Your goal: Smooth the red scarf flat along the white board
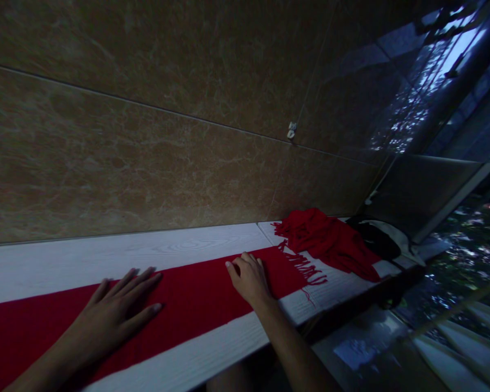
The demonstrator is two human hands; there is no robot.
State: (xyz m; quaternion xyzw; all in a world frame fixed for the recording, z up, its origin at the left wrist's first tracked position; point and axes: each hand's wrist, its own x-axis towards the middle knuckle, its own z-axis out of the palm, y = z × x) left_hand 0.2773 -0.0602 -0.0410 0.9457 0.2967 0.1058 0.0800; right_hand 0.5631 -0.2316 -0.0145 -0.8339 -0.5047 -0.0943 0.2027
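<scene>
A red scarf (188, 296) with a fringed end lies stretched flat along a white wood-grain surface. My left hand (112, 316) rests on it palm down, fingers spread. Farther right, near the fringe, my right hand (249, 277) lies on the same scarf with its fingers somewhat bent and the thumb apart; no object shows in it. Just beyond the fringe is a second red fringed cloth (326, 237), heaped loosely and crumpled.
Behind the heap sits a black and white item (379, 239), its kind unclear. A brown marbled tile wall (147, 163) rises along the back of the white surface (212, 239). At the far right stands a grey panel (420, 190), with foliage beyond.
</scene>
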